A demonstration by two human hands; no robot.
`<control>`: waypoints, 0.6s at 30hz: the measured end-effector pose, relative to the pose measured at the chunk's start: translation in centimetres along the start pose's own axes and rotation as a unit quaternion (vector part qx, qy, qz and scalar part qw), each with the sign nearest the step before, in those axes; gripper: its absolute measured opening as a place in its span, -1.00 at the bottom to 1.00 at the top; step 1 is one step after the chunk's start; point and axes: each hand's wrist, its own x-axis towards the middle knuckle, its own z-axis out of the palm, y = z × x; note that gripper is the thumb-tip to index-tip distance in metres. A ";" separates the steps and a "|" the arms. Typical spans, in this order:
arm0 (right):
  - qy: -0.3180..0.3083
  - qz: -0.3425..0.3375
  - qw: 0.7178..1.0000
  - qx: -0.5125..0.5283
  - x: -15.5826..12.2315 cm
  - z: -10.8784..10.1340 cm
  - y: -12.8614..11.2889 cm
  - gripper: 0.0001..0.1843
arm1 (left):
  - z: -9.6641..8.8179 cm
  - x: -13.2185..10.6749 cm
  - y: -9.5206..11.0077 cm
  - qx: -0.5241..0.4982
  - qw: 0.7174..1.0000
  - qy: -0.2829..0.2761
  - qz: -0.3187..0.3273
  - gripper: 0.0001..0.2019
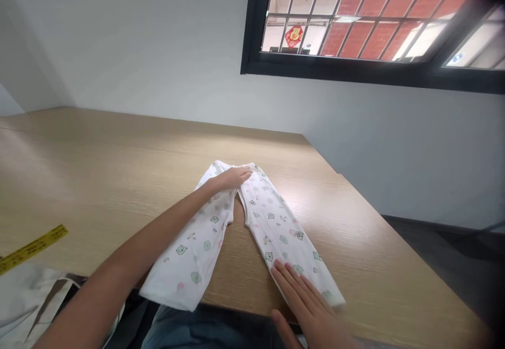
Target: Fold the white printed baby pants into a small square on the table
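Note:
A pair of small white trousers (276,222) with a print of green and pink animal faces lies spread on the wooden table, waist away from me and legs pointing toward me. My left hand (235,177) rests flat on the cloth near the waist, its fingers stretched to the right. Lower down, my right hand (302,296) lies open across the end of the right-hand trouser leg, fingers together and extended, thumb apart. The left-hand leg reaches to the table's front edge, partly covered by my left forearm.
The wooden table (118,159) runs far to the left; its right edge slants down toward me. A yellow strip with dark print (35,248) lies at the left front edge, above a white cloth item (23,301). Behind are a grey wall and a barred window (355,22).

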 end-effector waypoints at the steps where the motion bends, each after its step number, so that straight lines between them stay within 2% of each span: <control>1: 0.021 0.007 1.000 0.002 0.5 0.1 -0.4 -0.33 | -0.7 -1.4 -0.1 -0.004 1.000 0.001 -0.010 -0.62; 3: 0.055 0.032 0.998 0.020 2.4 0.2 -1.8 -0.49 | -1.8 -4.7 -0.1 -0.009 0.999 -0.004 -0.035 -0.59; 5: 0.060 0.051 0.995 0.068 5.2 0.4 -3.9 -0.61 | -2.6 -8.5 0.2 -0.009 0.998 -0.020 -0.062 -0.57; 8: 0.025 0.057 0.984 0.166 10.1 1.2 -7.5 -0.62 | -3.0 -14.0 1.3 -0.031 0.991 -0.082 -0.105 -0.48; 11: -0.031 0.089 0.971 0.221 13.5 3.0 -10.1 -0.59 | -2.6 -17.0 1.7 -0.082 0.976 -0.154 -0.130 -0.43; 12: -0.048 0.096 0.968 0.227 14.0 3.7 -10.6 -0.57 | -2.4 -17.2 1.4 -0.088 0.973 -0.172 -0.124 -0.43; 14: -0.060 0.096 0.967 0.229 14.2 4.9 -11.1 -0.51 | -1.8 -16.0 0.1 -0.071 0.976 -0.189 -0.086 -0.45; 16: -0.059 0.080 0.970 0.222 13.4 5.4 -11.1 -0.44 | -1.2 -13.0 -1.9 -0.036 0.983 -0.177 -0.039 -0.50; 18: -0.056 0.051 0.975 0.207 11.9 5.3 -11.0 -0.38 | -0.7 -9.0 -4.1 -0.014 0.990 -0.138 -0.025 -0.54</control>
